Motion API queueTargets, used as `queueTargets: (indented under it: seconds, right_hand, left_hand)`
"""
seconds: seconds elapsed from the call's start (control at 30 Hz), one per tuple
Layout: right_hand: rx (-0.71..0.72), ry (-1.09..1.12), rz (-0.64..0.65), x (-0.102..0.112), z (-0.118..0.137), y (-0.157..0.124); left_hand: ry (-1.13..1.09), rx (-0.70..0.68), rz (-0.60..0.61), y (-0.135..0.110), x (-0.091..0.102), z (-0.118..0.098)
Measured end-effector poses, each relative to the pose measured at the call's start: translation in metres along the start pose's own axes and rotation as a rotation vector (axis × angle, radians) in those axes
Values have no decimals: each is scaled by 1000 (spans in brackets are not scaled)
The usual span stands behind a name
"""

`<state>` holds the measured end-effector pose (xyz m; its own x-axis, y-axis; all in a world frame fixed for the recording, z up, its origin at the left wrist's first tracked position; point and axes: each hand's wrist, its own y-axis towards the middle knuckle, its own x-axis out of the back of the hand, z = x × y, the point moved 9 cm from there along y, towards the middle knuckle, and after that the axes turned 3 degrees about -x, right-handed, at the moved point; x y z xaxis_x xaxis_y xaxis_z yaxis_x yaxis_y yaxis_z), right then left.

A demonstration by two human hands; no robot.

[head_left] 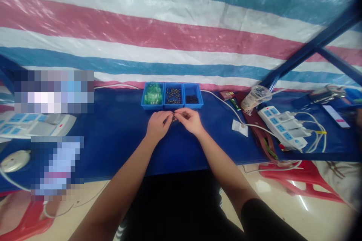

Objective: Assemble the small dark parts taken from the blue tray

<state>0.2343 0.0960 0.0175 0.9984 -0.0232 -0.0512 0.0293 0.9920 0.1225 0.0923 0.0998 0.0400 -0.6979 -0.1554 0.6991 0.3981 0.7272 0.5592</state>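
Note:
My left hand [158,123] and my right hand [190,119] meet over the blue table, fingertips pinched close together. Between them is a small dark piece with brassy glints [174,118], mostly hidden by the fingers and too small to name. Just beyond the hands stand three joined blue bins. In the left bin [143,106] lies a green, see-through bag of clear pieces [153,93]. Small brass-and-dark metal parts [173,95] are scattered in the middle one. Tiny black pieces [192,99] lie in the right one.
To the right are a plastic cup [251,99], a brown strap bag [256,128], a small white packet [240,128] and a power strip [278,124] with cables. Another power strip [66,125] lies left. A striped sheet [169,37] hangs behind. Red stools [305,180] stand below.

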Motion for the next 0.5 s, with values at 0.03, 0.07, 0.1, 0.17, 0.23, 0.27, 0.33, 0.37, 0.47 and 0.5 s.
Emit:
queueTargets:
  seconds: [0.03, 0.07, 0.1, 0.17, 0.23, 0.27, 0.33, 0.37, 0.47, 0.5]
  right_hand:
    - [-1, 3, -5, 0, 0, 0]
    - [-5, 5, -8, 0, 0, 0]
    - [-9, 7, -10, 1, 0, 1]
    - [-20, 15, -10, 0, -1, 1]
    - [-30, 32, -2, 0, -2, 2]
    - [-32, 43, 2, -1, -2, 2]
    - [-32, 56, 8, -1, -2, 2]
    - [-34, 55, 9, -2, -2, 2]
    - [-40, 42, 6, -2, -1, 1]
    - [-39, 37, 7, -2, 0, 1]
  left_hand:
    - [-3, 1, -8, 0, 0, 0]
    - [-6, 3, -21, 0, 1, 1]
    - [-10, 9, -37, -1, 2, 1]
    - [-16, 26, -63, -1, 3, 3]
    - [-25, 35, -66, -2, 3, 4]
    - [-31, 34, -63, -2, 3, 4]
    - [-43, 22, -53, -2, 2, 3]
    - [-45, 16, -49, -2, 2, 2]
    - [-46, 13, -40, -1, 1, 2]
    - [-43, 17, -37, -2, 1, 3]
